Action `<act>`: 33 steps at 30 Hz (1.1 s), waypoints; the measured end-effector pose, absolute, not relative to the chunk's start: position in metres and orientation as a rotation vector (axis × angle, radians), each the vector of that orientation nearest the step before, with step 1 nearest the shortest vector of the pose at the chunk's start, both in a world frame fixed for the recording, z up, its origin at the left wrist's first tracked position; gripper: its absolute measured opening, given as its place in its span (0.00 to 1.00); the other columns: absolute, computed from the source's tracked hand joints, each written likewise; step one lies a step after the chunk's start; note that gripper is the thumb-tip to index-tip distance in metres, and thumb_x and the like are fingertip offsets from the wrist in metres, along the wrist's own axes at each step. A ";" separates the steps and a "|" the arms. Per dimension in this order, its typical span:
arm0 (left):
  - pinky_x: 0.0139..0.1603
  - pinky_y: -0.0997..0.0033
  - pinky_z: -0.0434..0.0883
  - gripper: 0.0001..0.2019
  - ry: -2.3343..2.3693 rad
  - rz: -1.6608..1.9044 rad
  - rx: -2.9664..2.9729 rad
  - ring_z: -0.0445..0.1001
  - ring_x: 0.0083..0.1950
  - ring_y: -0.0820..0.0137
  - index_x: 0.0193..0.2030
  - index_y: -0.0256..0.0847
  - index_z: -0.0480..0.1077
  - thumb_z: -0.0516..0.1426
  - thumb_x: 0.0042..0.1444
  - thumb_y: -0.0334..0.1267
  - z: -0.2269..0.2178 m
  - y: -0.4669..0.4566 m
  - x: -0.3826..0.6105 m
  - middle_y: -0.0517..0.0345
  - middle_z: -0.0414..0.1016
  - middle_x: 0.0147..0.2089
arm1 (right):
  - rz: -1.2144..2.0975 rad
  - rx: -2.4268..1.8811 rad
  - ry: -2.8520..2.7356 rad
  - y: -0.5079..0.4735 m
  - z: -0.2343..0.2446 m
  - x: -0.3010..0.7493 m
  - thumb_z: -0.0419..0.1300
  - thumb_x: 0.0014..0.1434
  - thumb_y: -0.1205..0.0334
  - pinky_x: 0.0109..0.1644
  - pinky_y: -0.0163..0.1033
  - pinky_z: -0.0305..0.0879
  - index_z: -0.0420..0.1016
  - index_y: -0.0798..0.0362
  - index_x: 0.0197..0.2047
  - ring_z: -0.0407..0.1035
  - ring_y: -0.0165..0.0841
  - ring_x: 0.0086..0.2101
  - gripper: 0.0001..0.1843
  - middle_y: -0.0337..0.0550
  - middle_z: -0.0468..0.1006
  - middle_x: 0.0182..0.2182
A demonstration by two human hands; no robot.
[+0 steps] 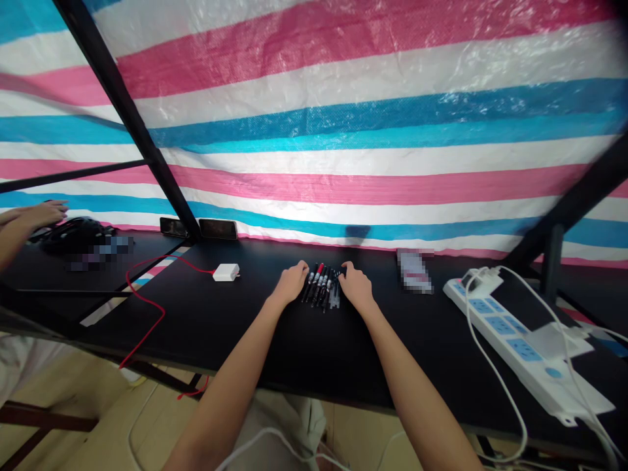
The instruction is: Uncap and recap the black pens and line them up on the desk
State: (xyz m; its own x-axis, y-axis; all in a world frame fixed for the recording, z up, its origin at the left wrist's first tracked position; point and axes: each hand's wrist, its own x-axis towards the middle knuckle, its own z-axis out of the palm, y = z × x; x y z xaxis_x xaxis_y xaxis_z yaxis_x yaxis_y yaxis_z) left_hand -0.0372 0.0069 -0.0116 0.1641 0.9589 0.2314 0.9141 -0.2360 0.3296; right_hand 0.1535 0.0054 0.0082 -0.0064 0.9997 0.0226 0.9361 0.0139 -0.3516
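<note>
A tight row of black markers and pens (318, 286), one with a red cap, lies side by side on the black table (235, 333). At the right end of this row are a few slim pens with clear barrels (335, 294). My left hand (290, 282) rests against the row's left end, its fingers curled together. From the opposite side my right hand (357, 285) bends its fingers against the clear-barrelled pens. Between the two hands the row is held at both ends. The fingertips are partly hidden.
A white charger (226, 272) with a red cable lies left. On the right are a blurred packet (415, 271) and a white power strip (524, 347) with cables. Two phones (218, 229) lean at the back. Another person's hand (46, 214) is near black cables (73, 234).
</note>
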 end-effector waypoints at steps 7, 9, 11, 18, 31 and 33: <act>0.41 0.70 0.61 0.12 1.879 0.584 2.276 0.71 0.41 0.65 0.42 0.41 0.62 0.41 0.62 0.42 -0.007 0.004 -0.034 0.54 0.72 0.37 | 0.346 -2.012 -2.025 0.005 0.009 0.153 0.46 0.59 0.61 0.39 0.38 0.59 0.56 0.51 0.53 0.69 0.39 0.39 0.18 0.49 0.73 0.38; 0.41 0.70 0.61 0.12 1.878 0.576 2.275 0.71 0.41 0.66 0.41 0.40 0.62 0.42 0.61 0.43 -0.006 0.004 -0.034 0.54 0.72 0.37 | 0.351 -2.017 -2.011 0.004 0.010 0.153 0.46 0.59 0.61 0.39 0.39 0.60 0.57 0.51 0.53 0.69 0.39 0.39 0.18 0.49 0.73 0.38; 0.41 0.70 0.61 0.13 1.874 0.578 2.281 0.71 0.41 0.66 0.41 0.40 0.62 0.42 0.61 0.44 -0.006 0.004 -0.034 0.55 0.72 0.36 | 0.365 -2.034 -1.994 0.004 0.011 0.154 0.46 0.59 0.60 0.39 0.39 0.60 0.60 0.54 0.50 0.69 0.39 0.39 0.17 0.50 0.73 0.37; 0.39 0.70 0.61 0.13 1.849 0.608 2.294 0.70 0.38 0.67 0.38 0.40 0.63 0.43 0.60 0.45 -0.008 0.004 -0.034 0.55 0.72 0.34 | 0.397 -2.066 -2.057 0.004 0.012 0.158 0.49 0.55 0.59 0.40 0.39 0.62 0.73 0.56 0.37 0.69 0.40 0.40 0.14 0.52 0.74 0.38; 0.38 0.71 0.60 0.13 1.838 0.605 2.306 0.70 0.38 0.68 0.36 0.40 0.64 0.45 0.59 0.46 -0.003 0.000 -0.033 0.56 0.72 0.35 | 0.440 -2.021 -2.074 0.004 0.012 0.158 0.52 0.51 0.58 0.38 0.38 0.62 0.74 0.52 0.34 0.70 0.39 0.38 0.12 0.48 0.75 0.36; 0.37 0.71 0.59 0.13 1.851 0.590 2.315 0.70 0.38 0.68 0.35 0.41 0.64 0.46 0.58 0.46 -0.004 0.001 -0.033 0.57 0.72 0.34 | 0.404 -2.022 -2.081 0.004 0.011 0.157 0.52 0.51 0.58 0.38 0.38 0.62 0.73 0.53 0.35 0.70 0.40 0.38 0.12 0.49 0.74 0.36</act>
State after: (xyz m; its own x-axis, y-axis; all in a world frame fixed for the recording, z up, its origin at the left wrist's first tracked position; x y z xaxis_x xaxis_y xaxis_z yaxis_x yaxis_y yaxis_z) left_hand -0.0331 0.0009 -0.0041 0.1766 0.9582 0.2252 0.9118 -0.2454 0.3293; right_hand 0.1566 0.0037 0.0115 -0.0358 0.9986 -0.0386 0.9405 0.0206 -0.3391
